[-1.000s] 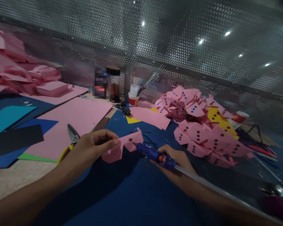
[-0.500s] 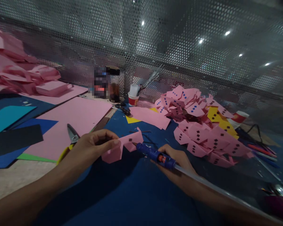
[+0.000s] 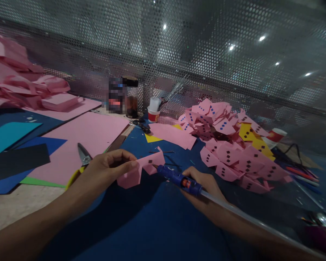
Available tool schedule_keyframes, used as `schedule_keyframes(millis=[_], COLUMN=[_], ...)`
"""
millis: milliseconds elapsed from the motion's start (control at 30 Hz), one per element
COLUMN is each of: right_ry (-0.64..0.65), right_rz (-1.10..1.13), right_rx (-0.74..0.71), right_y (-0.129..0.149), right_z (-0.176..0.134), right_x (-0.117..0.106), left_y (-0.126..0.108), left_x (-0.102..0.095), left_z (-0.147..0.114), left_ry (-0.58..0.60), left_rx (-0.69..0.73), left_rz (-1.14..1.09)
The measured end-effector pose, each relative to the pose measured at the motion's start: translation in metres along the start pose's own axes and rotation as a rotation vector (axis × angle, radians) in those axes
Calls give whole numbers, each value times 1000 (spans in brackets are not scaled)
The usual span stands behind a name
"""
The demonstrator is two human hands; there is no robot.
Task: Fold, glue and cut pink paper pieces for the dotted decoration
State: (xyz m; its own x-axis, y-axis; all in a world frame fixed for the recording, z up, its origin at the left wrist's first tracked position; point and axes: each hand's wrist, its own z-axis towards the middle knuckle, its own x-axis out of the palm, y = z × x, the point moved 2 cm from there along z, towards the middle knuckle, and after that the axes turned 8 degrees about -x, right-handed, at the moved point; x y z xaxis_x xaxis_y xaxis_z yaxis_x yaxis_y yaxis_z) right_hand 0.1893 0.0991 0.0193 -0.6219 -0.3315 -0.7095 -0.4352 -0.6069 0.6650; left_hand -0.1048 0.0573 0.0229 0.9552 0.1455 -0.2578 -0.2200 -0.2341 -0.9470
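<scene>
Between its thumb and fingers, my left hand pinches a folded pink paper piece that carries small dark squares. A blue hot glue gun lies in my right hand, with my fingers wrapped round it; its handle is hidden. A long clear glue stick runs out of its back along my right forearm. The gun's nozzle is at the lower edge of the pink paper, touching it or very close. Yellow-handled scissors rest on pink sheets behind my left wrist.
Folded pink pieces with dark and blue squares are heaped at the right. More pink paper piles up at the far left. A paper cup and a lidded jar stand by the perforated metal panel. Blue and black sheets lie left.
Almost nothing differs. My right hand and the glue gun have shifted very slightly; the left hand holds the pink paper in the same place.
</scene>
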Motion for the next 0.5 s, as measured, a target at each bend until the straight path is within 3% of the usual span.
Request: schedule_keyframes(millis=[500], right_ry=[8], right_rz=[-2], right_rx=[1], right_y=[5], right_z=[2], right_x=[-3], left_y=[1], left_x=[-1], left_z=[0], left_ry=[15], left_rx=[-17], left_rz=[-15])
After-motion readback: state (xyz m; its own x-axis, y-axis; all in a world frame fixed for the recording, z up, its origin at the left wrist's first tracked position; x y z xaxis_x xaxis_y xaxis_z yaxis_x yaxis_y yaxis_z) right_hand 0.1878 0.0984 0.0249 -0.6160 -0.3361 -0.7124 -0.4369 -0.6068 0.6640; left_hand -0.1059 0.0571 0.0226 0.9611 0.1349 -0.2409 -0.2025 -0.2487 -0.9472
